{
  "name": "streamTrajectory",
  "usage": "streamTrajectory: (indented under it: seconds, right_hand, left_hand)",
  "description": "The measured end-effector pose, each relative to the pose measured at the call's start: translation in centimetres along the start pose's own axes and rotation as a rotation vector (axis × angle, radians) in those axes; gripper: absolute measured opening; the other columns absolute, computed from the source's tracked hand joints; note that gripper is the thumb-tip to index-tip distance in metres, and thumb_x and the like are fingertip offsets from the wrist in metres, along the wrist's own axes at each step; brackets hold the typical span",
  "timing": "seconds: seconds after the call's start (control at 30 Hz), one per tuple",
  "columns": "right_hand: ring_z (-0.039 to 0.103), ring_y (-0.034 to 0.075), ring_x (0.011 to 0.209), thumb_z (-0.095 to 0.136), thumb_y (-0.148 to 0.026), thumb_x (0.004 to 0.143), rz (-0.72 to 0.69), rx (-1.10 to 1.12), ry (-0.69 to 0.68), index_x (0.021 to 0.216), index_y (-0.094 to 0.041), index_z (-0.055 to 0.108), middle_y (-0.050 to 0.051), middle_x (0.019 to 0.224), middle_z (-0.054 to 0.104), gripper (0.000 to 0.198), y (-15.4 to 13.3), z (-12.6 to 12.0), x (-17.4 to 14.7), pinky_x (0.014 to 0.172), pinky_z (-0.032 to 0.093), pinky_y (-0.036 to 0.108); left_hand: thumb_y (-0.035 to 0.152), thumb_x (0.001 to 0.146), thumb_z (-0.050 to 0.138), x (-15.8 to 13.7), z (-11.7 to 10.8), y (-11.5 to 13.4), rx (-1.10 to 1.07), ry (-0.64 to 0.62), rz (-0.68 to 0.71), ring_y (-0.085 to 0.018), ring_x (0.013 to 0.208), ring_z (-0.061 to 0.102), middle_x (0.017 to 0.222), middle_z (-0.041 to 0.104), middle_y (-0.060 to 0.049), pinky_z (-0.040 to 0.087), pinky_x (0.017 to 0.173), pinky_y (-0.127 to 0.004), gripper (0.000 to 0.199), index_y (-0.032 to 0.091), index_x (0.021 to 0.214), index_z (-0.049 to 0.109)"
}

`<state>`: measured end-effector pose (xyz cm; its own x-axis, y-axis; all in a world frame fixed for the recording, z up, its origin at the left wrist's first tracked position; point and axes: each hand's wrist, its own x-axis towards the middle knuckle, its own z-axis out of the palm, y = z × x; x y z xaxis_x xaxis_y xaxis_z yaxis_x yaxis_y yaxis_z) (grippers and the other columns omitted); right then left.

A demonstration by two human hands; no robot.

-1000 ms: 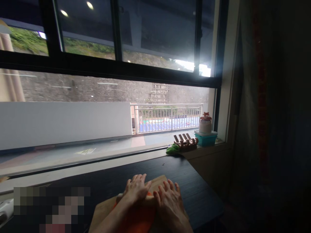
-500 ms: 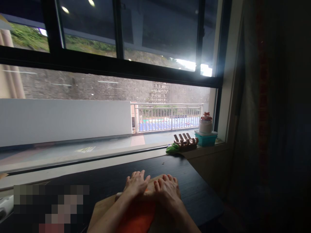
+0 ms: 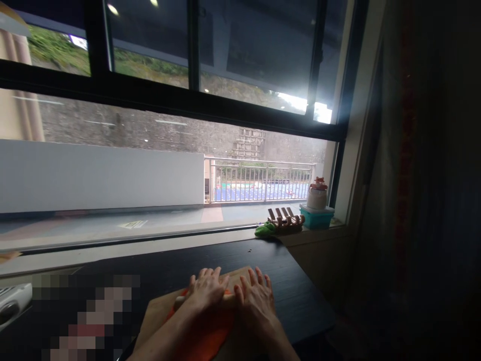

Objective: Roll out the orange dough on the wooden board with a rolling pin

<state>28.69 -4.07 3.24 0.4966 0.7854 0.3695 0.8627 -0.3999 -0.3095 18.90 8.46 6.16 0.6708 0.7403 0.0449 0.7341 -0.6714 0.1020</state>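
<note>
A pale rolling pin (image 3: 228, 299) lies across an orange flattened sheet (image 3: 210, 335), which looks like dough or clay. Under the sheet is a tan wooden board (image 3: 151, 315) on a dark table. My left hand (image 3: 206, 290) rests palm-down over the left part of the pin, fingers stretched forward and thumb apart. Over its right end lies my right hand (image 3: 257, 296), with fingers spread and pointing away from me. Neither hand's fingers wrap round the pin. My forearms and hands cover much of the board and part of the sheet.
The dark table (image 3: 300, 296) ends at a window sill. On the sill stand a teal box (image 3: 316, 218) with a jar (image 3: 317, 198) on top, a brown slatted item (image 3: 286, 218) and a green lump (image 3: 265, 230). A white object (image 3: 17, 301) sits at the left edge.
The view has shifted slightly. The pin seems to have rolled a little toward me, and orange sheet now shows beyond its left end. My right fingers are straighter and more spread.
</note>
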Motion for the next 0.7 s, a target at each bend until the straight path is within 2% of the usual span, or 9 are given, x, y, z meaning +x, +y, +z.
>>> streamTrajectory:
  seconds: [0.1, 0.2, 0.33, 0.53, 0.7]
  right_hand:
    - [0.028, 0.025, 0.138, 0.027, -0.042, 0.098, -0.024, -0.001, 0.034, 0.126, -0.027, 0.059, 0.006, 0.144, 0.045, 0.045, -0.4, -0.3, -1.7, 0.112, 0.02, 0.046]
    - [0.028, 0.025, 0.138, 0.027, -0.042, 0.098, -0.026, -0.002, 0.027, 0.125, -0.027, 0.059, 0.007, 0.142, 0.046, 0.045, -0.6, -0.5, -1.7, 0.111, 0.021, 0.046]
    - [0.032, 0.027, 0.136, 0.031, -0.039, 0.097, 0.017, -0.013, -0.011, 0.118, -0.023, 0.064, 0.01, 0.138, 0.05, 0.042, -0.6, -0.3, 0.9, 0.109, 0.022, 0.047]
    - [0.041, 0.028, 0.129, 0.038, -0.039, 0.092, 0.094, 0.0, -0.124, 0.106, -0.023, 0.067, 0.01, 0.125, 0.06, 0.036, -0.1, 0.6, 5.9, 0.102, 0.031, 0.047]
    - [0.042, 0.028, 0.129, 0.039, -0.041, 0.091, 0.108, -0.004, -0.143, 0.109, -0.023, 0.067, 0.01, 0.128, 0.059, 0.038, 0.0, 0.7, 6.6, 0.102, 0.032, 0.046]
  left_hand:
    - [0.042, 0.09, 0.029, -1.4, 0.2, 0.1, -0.008, 0.026, 0.012, -0.032, 0.131, 0.039, 0.141, 0.048, -0.015, 0.026, 0.105, -0.057, 0.053, 0.019, 0.131, 0.051]
    - [0.043, 0.089, 0.03, -1.3, 0.3, 0.0, -0.016, 0.039, 0.026, -0.032, 0.13, 0.04, 0.139, 0.049, -0.015, 0.027, 0.104, -0.058, 0.053, 0.018, 0.13, 0.053]
    - [0.049, 0.087, 0.03, 0.9, 0.3, 0.0, -0.043, 0.056, -0.054, -0.031, 0.128, 0.042, 0.136, 0.052, -0.016, 0.029, 0.104, -0.057, 0.059, 0.015, 0.133, 0.048]
    - [0.044, 0.088, 0.029, 4.4, 0.4, -0.4, -0.077, 0.145, -0.103, -0.029, 0.123, 0.048, 0.127, 0.058, -0.016, 0.036, 0.1, -0.047, 0.055, 0.012, 0.126, 0.053]
    - [0.044, 0.088, 0.029, 4.1, 0.2, -0.4, -0.089, 0.07, -0.129, -0.031, 0.122, 0.048, 0.129, 0.057, -0.017, 0.037, 0.099, -0.049, 0.055, 0.013, 0.126, 0.053]
